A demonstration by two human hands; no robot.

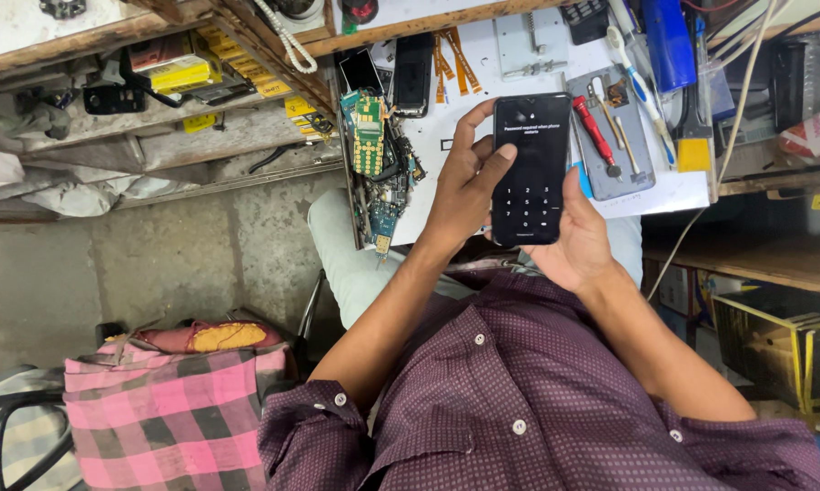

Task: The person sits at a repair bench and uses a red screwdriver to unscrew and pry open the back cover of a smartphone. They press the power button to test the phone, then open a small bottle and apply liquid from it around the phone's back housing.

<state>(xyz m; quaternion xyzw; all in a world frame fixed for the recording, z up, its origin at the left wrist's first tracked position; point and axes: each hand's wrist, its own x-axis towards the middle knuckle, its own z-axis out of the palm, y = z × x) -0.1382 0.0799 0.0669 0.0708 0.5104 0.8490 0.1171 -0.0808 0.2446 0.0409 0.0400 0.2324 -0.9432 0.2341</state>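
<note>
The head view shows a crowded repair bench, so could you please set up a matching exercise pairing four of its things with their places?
Things:
1. black phone
2. red-handled screwdriver
3. green circuit board
4. pink checked cloth

Places:
A. low in the view, left of the purple shirt
B. held between the left hand and right hand
C. on the grey tray, right of the phone
D. at the bench's left edge, on a heap of boards

Pairs: 1-B, 2-C, 3-D, 4-A
</note>
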